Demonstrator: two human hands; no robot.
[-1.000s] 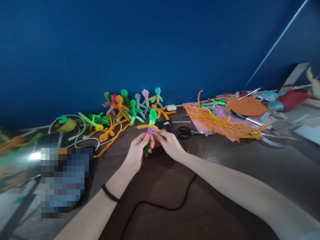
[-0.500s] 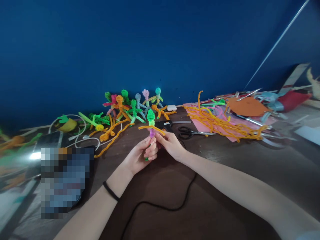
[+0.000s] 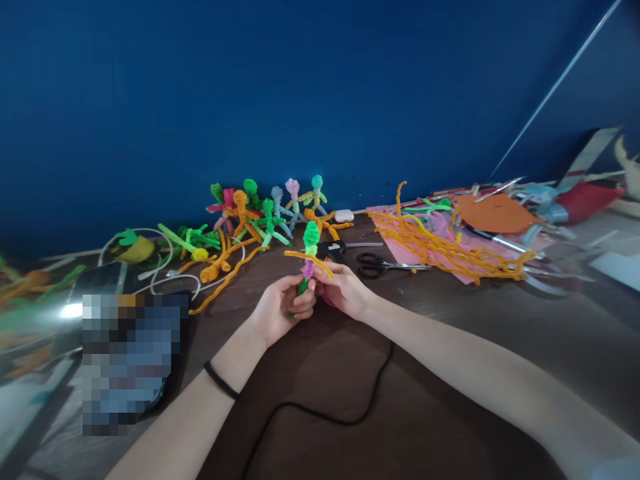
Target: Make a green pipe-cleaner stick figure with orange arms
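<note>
A small pipe-cleaner figure (image 3: 311,235) stands upright between my hands, with a green coiled head, orange arms stretched to both sides and a purple coiled body. My left hand (image 3: 287,307) is closed around its green lower part. Right beside the body, my right hand (image 3: 347,290) pinches the purple pipe cleaner (image 3: 309,269), part of which shows under the fingers. The fingertips hide some of the winding.
Several finished figures (image 3: 269,217) stand along the blue wall. Behind my right hand lie a glue gun (image 3: 334,249) and scissors (image 3: 383,267). Orange pipe cleaners (image 3: 440,250) cover pink sheets at right. A black cord (image 3: 325,417) crosses the table; a blurred-out device (image 3: 135,367) lies left.
The figure has shifted slightly right and tilted a little. My right fingers have moved around its body, and a bit of purple now shows beneath them.
</note>
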